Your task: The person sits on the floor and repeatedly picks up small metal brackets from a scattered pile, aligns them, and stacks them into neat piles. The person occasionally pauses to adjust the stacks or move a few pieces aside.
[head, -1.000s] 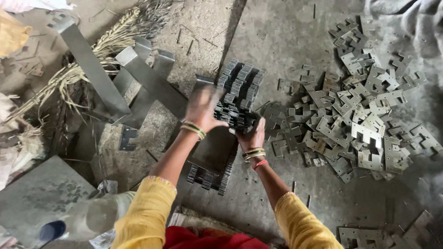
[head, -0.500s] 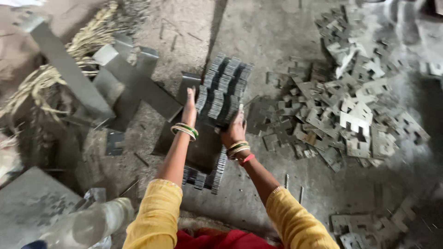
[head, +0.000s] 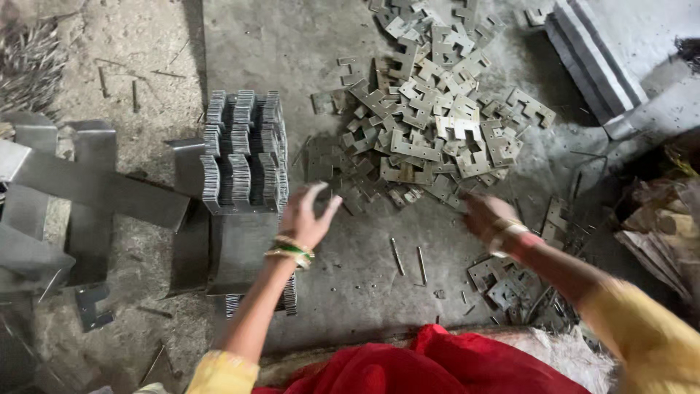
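My left hand (head: pixel 306 215) hangs open, fingers spread, just beside the one neat stack of metal plates (head: pixel 244 149), while my right hand (head: pixel 485 215), blurred and seemingly empty, reaches toward the loose heap of plates (head: pixel 430 124), too jumbled to count.

Long flat metal strips (head: pixel 95 186) are laid crosswise at the left of the frame, on a dusty concrete floor (head: pixel 292 44). Dry straw (head: pixel 29 62) is seen at the upper left. A pale stepped slab (head: pixel 594 62) is placed at the upper right. Scrap wood and rubbish (head: pixel 667 226) are heaped at the right edge. Red cloth (head: pixel 408 368) is spread along the bottom centre.
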